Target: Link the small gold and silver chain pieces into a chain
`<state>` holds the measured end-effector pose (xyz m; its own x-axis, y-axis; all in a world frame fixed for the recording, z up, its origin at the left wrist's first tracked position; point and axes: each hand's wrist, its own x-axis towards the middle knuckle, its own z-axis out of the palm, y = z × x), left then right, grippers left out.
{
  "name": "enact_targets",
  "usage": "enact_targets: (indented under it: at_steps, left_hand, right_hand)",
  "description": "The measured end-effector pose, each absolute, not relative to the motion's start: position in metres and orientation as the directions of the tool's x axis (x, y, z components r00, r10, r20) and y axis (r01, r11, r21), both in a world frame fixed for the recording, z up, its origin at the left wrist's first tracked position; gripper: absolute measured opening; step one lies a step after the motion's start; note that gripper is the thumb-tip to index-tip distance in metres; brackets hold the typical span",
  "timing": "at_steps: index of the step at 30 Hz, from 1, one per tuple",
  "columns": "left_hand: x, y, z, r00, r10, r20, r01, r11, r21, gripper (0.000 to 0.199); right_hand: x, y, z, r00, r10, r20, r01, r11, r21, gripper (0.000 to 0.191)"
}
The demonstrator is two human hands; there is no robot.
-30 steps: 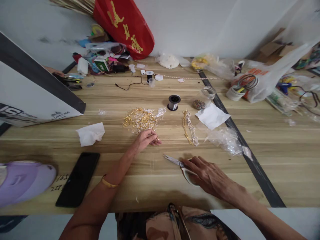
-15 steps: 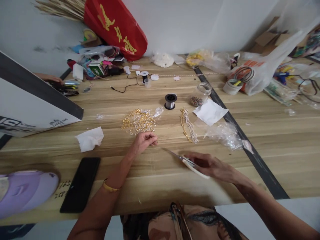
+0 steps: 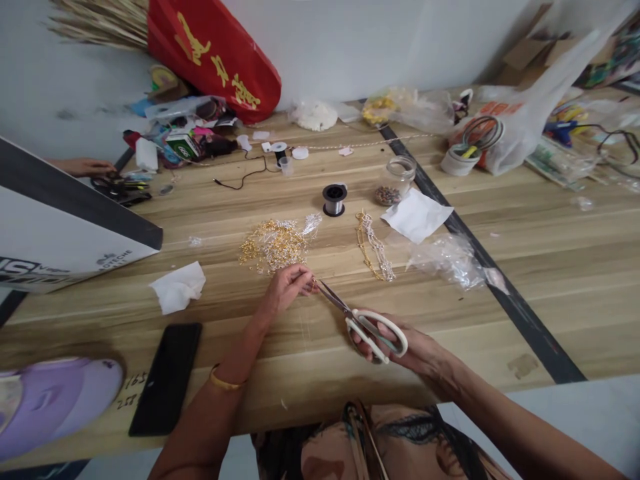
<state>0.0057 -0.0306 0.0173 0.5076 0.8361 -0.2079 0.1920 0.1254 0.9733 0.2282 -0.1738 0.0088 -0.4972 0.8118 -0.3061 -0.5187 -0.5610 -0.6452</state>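
Note:
My left hand (image 3: 290, 288) is pinched at the fingertips on a small gold piece (image 3: 314, 285), which looks like beadwork; the fingers hide most of it. In my right hand (image 3: 407, 343) is a pair of scissors (image 3: 349, 312) with white handles. Their blades point left, the tips right beside the pinched piece. Just beyond my left hand lies a pile of gold and silver beaded strands (image 3: 275, 245). Gold and silver bead chains (image 3: 373, 247) rest on the table to the right of the pile.
Behind the beads stand a wire spool (image 3: 334, 200) and a glass jar (image 3: 395, 183). White paper (image 3: 417, 215) and clear plastic bags (image 3: 445, 260) lie to the right. A black phone (image 3: 165, 380) and tissue (image 3: 179, 287) lie left. Another person's hand (image 3: 87, 167) shows behind the box (image 3: 75, 227).
The scissors have turned in my right hand, so their handle loops now face up. Their tips have moved up and left to the piece in my left hand, which stays pinched.

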Motion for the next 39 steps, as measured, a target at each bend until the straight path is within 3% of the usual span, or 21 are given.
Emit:
enact_targets:
  at_steps: [4, 11, 24, 39]
  left_hand:
    - [0.007, -0.032, 0.017, 0.496, 0.840, -0.220, 0.178, 0.150, 0.973, 0.035]
    - [0.008, -0.031, 0.014, 0.484, 0.844, -0.229, 0.164, 0.169, 0.972, 0.038]
    - [0.010, -0.032, 0.019, 0.484, 0.835, -0.263, 0.126, 0.230, 0.965, 0.040]
    - [0.011, -0.034, 0.024, 0.506, 0.821, -0.263, 0.124, 0.232, 0.965, 0.039]
  right_hand:
    - [0.216, -0.172, 0.003, -0.519, 0.811, -0.270, -0.628, -0.576, -0.524, 0.048]
    - [0.203, -0.165, 0.010, -0.525, 0.795, -0.304, -0.640, -0.604, -0.475, 0.036]
    - [0.200, -0.158, 0.014, -0.536, 0.769, -0.349, -0.693, -0.637, -0.338, 0.033]
    - [0.190, -0.148, 0.018, -0.539, 0.752, -0.379, -0.701, -0.650, -0.292, 0.032]
